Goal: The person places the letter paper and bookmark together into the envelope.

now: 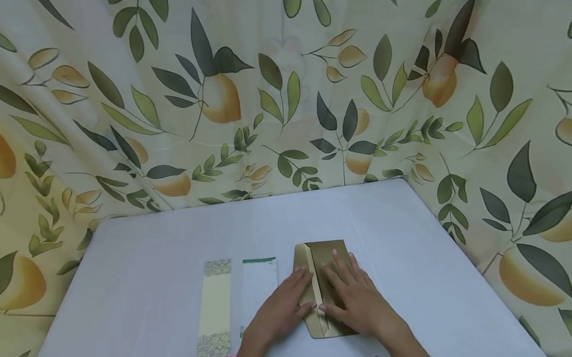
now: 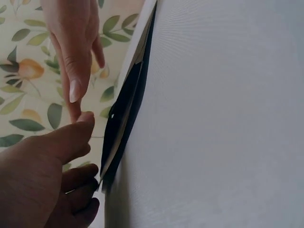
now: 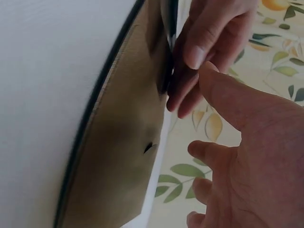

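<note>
Gold envelope [image 1: 327,284], flat, matte, rectangular

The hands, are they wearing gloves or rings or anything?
No gloves and no rings show. The left hand and right hand are bare, with short, plain, unpainted nails. A pale cuff edge peeks out at the right wrist; the left forearm looks bare.

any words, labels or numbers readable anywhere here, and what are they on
None can be read.
Patterned card: ornamental bands at both ends, too small to show any lettering.
White card: a dark green band at the top, no legible print.
Gold envelope, under the left hand and right hand: plain, no visible writing.
Leaf-and-fruit cloth: pattern only.
</note>
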Demonstrator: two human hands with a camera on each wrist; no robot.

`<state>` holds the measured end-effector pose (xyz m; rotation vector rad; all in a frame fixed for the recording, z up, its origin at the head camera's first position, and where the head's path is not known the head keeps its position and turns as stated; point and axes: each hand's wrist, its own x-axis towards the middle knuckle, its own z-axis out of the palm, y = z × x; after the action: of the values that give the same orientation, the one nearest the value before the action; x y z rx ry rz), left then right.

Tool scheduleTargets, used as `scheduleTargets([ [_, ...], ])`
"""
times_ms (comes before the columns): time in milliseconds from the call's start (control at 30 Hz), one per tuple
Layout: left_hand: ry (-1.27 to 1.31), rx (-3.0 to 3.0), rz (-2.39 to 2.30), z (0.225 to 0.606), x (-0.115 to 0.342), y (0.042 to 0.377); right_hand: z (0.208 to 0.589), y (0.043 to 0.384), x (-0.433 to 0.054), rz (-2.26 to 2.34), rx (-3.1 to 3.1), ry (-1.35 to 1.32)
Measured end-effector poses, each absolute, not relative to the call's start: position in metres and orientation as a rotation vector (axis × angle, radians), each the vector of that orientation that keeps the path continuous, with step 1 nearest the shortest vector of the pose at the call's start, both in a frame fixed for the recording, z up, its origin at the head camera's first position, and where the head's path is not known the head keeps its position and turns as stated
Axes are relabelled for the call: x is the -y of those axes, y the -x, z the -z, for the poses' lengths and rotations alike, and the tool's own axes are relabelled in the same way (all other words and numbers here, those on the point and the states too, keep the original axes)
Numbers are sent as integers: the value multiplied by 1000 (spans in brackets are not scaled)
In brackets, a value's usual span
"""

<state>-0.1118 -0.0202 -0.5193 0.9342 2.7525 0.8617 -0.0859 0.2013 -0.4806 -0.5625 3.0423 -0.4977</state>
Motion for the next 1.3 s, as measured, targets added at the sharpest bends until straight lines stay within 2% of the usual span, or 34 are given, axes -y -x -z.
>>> scheduleTargets([
  [467,-949,-2784,-719,522,22,121,469,99,-194,431,-2978,572],
  [833,-944,-2772,-696,525,22,115,463,101,-190,337,-2915,577],
  [1300,-833,-2718,-755,516,16,120,459,104,-181,361,-2849,474],
])
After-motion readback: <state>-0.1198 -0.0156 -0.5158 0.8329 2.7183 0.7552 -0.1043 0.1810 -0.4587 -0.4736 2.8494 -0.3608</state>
